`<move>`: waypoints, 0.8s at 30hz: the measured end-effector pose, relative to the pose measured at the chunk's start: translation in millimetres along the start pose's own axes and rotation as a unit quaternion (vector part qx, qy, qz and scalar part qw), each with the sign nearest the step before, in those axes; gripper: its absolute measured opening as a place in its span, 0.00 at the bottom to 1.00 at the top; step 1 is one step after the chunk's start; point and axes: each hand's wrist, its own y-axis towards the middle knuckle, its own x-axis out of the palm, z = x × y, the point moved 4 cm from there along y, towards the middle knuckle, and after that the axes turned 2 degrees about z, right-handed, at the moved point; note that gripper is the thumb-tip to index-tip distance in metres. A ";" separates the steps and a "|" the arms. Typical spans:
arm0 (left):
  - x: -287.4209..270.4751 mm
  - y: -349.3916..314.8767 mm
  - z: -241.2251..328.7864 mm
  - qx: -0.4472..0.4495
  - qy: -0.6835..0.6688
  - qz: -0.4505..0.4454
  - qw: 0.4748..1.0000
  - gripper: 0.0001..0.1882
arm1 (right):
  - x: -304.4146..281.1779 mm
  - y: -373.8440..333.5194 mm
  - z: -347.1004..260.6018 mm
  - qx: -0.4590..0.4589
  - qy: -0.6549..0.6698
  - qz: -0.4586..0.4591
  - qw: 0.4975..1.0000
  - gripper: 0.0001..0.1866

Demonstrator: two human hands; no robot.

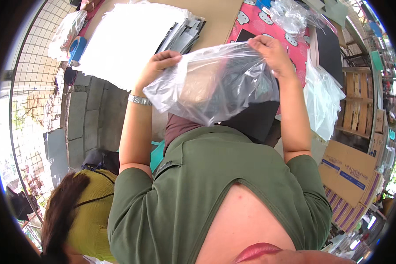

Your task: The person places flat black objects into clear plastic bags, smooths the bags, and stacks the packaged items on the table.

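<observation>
A clear plastic bag (211, 88) is stretched between my two hands above my lap, its upper edge drawn nearly straight. My left hand (158, 66) pinches its upper left side, thumb against fingers. At the upper right corner my right hand (272, 53) grips the rim between thumb and fingers. Through the film I see the table's brown edge and dark shapes; whether anything lies inside I cannot tell. Beneath the bag, a black sheet or board (253, 121) rests by my lap. A big stack of white sheets (123, 44) lies on the table beyond my left hand.
Dark and grey strips (182, 35) lie beside the white stack. A blue tape dispenser (77, 48) stands at the left edge. Crumpled clear plastic (290, 17) sits on the pink patterned cover (301, 55). More bags (321, 97) hang at right. A person in yellow-green (94, 211) is close at my left.
</observation>
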 end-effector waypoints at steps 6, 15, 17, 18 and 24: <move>-29.2 18.5 -40.8 0.037 -0.163 0.062 0.984 0.16 | -23.0 -12.5 21.2 0.027 0.032 0.040 0.998 0.09; 49.5 -58.4 -46.8 0.102 -0.095 -0.085 0.987 0.63 | -49.0 -46.5 72.9 0.121 0.075 0.134 0.981 0.12; 82.9 -90.7 -44.6 0.159 -0.063 -0.143 0.975 0.73 | -53.9 -58.0 90.9 0.098 0.111 0.087 0.985 0.13; 81.5 -92.8 -41.3 0.220 0.186 -0.131 0.949 0.75 | -44.5 -65.4 90.7 0.141 0.122 0.090 0.978 0.14; 186.6 -69.8 6.2 0.314 0.342 -0.319 0.826 0.50 | -18.3 -70.2 96.7 0.101 -0.286 0.115 0.946 0.16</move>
